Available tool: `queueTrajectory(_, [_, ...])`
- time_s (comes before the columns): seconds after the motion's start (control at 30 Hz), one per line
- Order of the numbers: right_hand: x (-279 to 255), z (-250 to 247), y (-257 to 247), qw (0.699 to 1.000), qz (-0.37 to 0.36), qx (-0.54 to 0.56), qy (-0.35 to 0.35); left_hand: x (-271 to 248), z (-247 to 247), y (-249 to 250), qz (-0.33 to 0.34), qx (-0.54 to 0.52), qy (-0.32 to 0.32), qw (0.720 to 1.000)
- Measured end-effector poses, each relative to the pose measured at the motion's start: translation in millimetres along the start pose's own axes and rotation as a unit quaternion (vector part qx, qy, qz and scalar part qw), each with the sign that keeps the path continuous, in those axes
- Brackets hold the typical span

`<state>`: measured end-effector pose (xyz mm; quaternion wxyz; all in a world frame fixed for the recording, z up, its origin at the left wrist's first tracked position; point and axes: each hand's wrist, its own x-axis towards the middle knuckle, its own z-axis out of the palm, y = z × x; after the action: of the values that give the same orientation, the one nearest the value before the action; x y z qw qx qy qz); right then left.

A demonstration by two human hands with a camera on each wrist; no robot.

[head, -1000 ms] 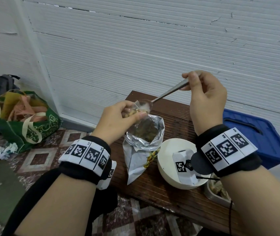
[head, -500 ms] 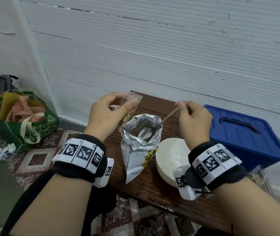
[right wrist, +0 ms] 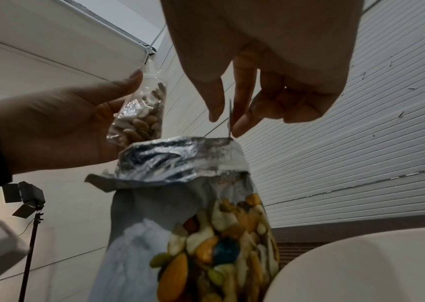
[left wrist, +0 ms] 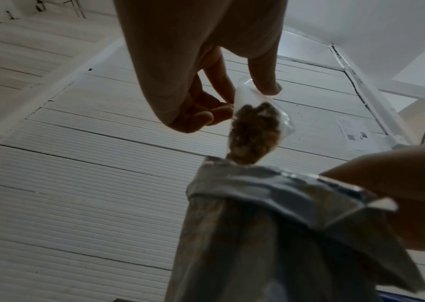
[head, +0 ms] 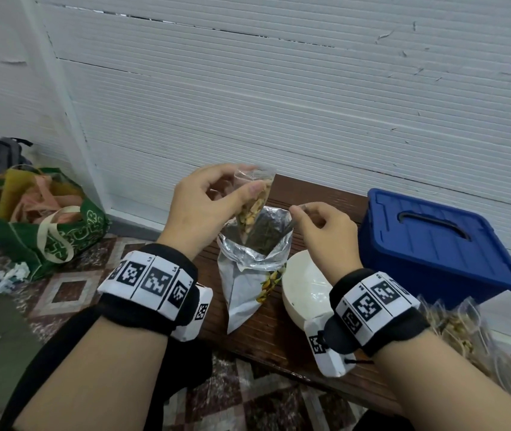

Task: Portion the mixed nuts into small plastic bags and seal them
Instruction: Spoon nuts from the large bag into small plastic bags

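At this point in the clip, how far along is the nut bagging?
Done: several filled small bags lie heaped at the table's right end. In hand: the left hand pinches a small clear bag partly filled with nuts, top unsealed, above the open foil pouch; the right hand holds the spoon handle, its bowl down in the pouch. Left: finishing and sealing this bag, then any further portions.
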<state>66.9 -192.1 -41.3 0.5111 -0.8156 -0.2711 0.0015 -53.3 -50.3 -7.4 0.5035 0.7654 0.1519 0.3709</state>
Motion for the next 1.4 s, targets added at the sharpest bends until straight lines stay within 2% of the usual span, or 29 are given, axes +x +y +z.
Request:
queueTrajectory(0.23, [-11.1,-33.7,11.7,0.995,0.028,0.081,0.041,-12.1,22.9,21.9,0.006,-0.035,-0.037,0.999])
queueTrajectory(0.47, [-28.1,-93.9,45.2,0.985,0.08,0.104,0.109,-34.4,81.0,40.4,0.021,-0.046,-0.104,0.993])
queueTrajectory(0.83, [-47.2,-168.2,81.9,0.953,0.135,0.166,0.213,-71.7,188.5,23.4,-0.08,-0.062,-0.185,0.978])
queueTrajectory(1.13, [-54.6,-189.2,100.8,0.937,0.159,0.193,0.243,-75.6,241.4,17.8,-0.109,-0.072,-0.2,0.971])
queueTrajectory(1.4, [-57.3,-201.0,105.7,0.93,0.169,0.211,0.249,-79.1,257.0,22.9,-0.112,-0.072,-0.219,0.967])
